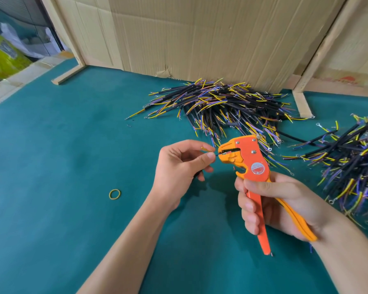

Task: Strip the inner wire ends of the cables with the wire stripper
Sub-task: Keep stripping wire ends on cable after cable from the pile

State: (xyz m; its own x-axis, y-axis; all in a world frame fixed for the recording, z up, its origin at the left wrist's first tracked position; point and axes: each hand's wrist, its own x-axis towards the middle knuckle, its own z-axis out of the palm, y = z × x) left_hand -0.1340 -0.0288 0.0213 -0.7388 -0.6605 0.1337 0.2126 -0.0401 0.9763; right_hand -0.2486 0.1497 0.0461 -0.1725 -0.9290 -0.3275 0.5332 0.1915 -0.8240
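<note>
Your right hand [270, 200] grips the orange plastic wire stripper [251, 164]; your left hand [179, 164] pinches the thin dark inner wire [281, 154] entering its mouth. Keep it straight, seat it fully, then squeeze.

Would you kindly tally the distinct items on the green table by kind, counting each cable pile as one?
Wire stripper, gripped by the right hand: 1
Cable piles, centre and right: 2
Cable pinched in the left hand: 1
Yellow rubber band: 1
Total: 5
</note>
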